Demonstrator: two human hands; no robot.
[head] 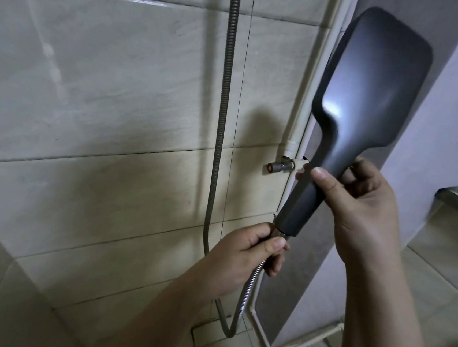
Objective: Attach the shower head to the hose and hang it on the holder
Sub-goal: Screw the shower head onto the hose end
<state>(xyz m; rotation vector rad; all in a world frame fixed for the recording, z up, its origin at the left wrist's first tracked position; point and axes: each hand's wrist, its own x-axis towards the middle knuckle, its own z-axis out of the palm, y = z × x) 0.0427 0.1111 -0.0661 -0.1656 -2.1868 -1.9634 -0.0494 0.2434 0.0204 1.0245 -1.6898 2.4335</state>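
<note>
A dark grey shower head [370, 83] with a wide rectangular face stands upright at the right, its back turned to me. My right hand [358, 211] grips its handle just below the face. My left hand [254, 248] pinches the metal nut at the end of the hose, right against the bottom of the handle. The ribbed metal hose [222, 116] hangs down the tiled wall, loops near the floor and rises into my left hand. No holder is in view.
A small metal valve [278, 167] juts from a white pipe [317, 98] that runs down the wall corner. A pale pillar [435, 137] stands at the right. White pipes run along the tiled floor at its base.
</note>
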